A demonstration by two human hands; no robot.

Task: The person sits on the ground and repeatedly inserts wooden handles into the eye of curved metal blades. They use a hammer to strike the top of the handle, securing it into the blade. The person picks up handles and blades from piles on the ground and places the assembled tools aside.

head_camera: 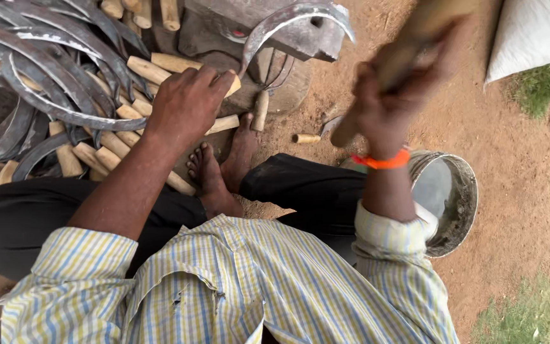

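Note:
My left hand [186, 105] grips the wooden handle of a sickle [288, 19] whose curved steel blade arches over a metal anvil block [300, 41]. My right hand [383, 108], with an orange band at the wrist, is raised and blurred. It is closed around a wooden handle [408, 51], likely of a hammer whose head is out of view. My bare feet [221, 169] rest on the ground below the block.
A heap of sickles [46, 64] with wooden handles lies at the left. A metal bucket [456, 204] with water stands by my right side. A white sack [533, 32] lies at the top right. A loose wooden peg [305, 137] rests on the dirt.

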